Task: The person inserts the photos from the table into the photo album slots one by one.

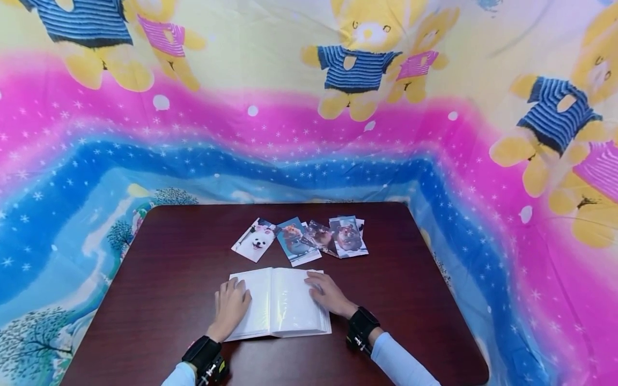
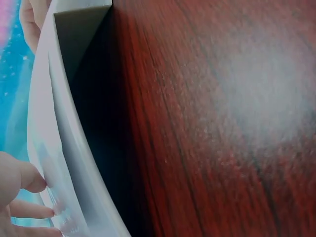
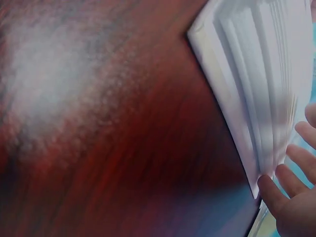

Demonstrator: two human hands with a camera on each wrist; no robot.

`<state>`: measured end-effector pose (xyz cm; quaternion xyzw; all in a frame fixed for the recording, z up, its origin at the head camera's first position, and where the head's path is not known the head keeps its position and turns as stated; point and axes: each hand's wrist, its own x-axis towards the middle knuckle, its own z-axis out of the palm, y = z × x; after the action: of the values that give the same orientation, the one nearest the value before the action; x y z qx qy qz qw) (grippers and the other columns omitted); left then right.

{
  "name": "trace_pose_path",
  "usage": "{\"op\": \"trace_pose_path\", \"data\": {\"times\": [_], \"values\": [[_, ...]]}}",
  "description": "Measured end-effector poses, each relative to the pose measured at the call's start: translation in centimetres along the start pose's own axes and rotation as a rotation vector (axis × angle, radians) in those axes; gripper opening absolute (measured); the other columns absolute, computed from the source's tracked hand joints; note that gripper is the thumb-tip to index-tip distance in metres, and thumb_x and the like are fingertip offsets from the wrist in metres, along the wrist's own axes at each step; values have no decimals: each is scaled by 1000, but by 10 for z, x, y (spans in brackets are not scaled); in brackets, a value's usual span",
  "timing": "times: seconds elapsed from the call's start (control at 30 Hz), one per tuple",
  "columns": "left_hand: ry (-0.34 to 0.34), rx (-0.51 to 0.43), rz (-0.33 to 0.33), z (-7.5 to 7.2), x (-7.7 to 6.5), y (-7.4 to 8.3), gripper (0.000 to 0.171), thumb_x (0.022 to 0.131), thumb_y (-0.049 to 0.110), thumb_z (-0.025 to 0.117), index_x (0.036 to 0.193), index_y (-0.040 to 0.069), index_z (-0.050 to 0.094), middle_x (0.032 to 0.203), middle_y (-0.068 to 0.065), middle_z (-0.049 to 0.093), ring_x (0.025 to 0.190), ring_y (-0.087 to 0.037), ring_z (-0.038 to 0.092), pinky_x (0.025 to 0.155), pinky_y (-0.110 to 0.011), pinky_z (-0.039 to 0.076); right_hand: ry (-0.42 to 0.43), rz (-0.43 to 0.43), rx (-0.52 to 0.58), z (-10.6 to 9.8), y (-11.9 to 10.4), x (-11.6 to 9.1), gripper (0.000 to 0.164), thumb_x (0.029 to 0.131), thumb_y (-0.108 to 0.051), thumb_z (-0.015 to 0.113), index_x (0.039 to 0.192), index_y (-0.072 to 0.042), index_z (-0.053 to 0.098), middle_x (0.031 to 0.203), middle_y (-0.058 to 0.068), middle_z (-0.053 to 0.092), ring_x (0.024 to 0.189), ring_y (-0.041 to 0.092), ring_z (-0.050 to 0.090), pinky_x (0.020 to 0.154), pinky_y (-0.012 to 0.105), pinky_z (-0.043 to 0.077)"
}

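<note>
A photo album (image 1: 293,305) with white pages and clear sleeves lies spread open near the middle of the table. My left hand (image 1: 232,305) rests on the outer edge of its left page, fingers extended. On the right page's outer edge lies my right hand (image 1: 329,294), its fingers reaching over the page. In the left wrist view the fingertips (image 2: 38,183) touch the page surface. The right wrist view shows the stacked page edges of the album (image 3: 247,84), with the right hand's fingers (image 3: 301,165) along them.
Behind the album lie several loose photos: a white dog photo (image 1: 257,240) at the left, a blue-toned animal photo (image 1: 295,242), a dark photo (image 1: 321,236), and another animal photo (image 1: 348,238) at the right. A cartoon-bear cloth (image 1: 270,139) hangs around the dark wooden table (image 1: 174,257).
</note>
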<state>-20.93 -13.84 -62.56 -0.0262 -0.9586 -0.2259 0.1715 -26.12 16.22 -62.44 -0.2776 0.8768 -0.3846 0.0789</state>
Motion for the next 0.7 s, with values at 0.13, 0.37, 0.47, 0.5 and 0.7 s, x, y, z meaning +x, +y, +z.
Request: {"op": "trace_pose_path", "data": {"times": [0.13, 0.37, 0.47, 0.5, 0.7], "values": [[48, 27, 6, 4, 4, -3, 25, 87, 9, 68, 105, -8, 68, 111, -30, 62, 98, -48, 56, 69, -55, 42, -15, 13, 1, 2, 1, -1, 36, 99, -11, 57, 133, -1, 59, 150, 14, 43, 139, 34, 35, 112, 54, 28], [63, -28, -25, 4, 36, -6, 31, 94, 14, 64, 115, -8, 64, 110, -29, 61, 102, -48, 56, 78, -59, 43, 11, -67, -42, 5, 4, -3, 35, 98, -8, 58, 131, 1, 60, 148, 21, 44, 136, 40, 37, 110, 58, 29], [72, -24, 0, 5, 58, -10, 33, 94, 14, 66, 116, -10, 63, 110, -31, 61, 103, -49, 56, 80, -61, 45, 26, -82, -53, 5, 5, -2, 35, 97, -7, 58, 131, 2, 60, 147, 21, 45, 135, 40, 37, 109, 58, 31], [70, -19, 6, 5, 65, -12, 34, 93, 14, 67, 115, -11, 63, 110, -31, 61, 103, -49, 56, 80, -62, 45, 28, -83, -54, 6, 5, -2, 35, 97, -7, 58, 131, 2, 60, 147, 21, 45, 135, 40, 38, 109, 57, 31], [-14, 5, -46, 17, 95, -25, 46, 94, 20, 68, 120, -16, 56, 117, -33, 58, 115, -48, 52, 85, -62, 44, 34, -93, -44, 7, 5, -4, 34, 97, -5, 58, 130, 2, 60, 147, 22, 45, 134, 40, 38, 107, 58, 32]]}}
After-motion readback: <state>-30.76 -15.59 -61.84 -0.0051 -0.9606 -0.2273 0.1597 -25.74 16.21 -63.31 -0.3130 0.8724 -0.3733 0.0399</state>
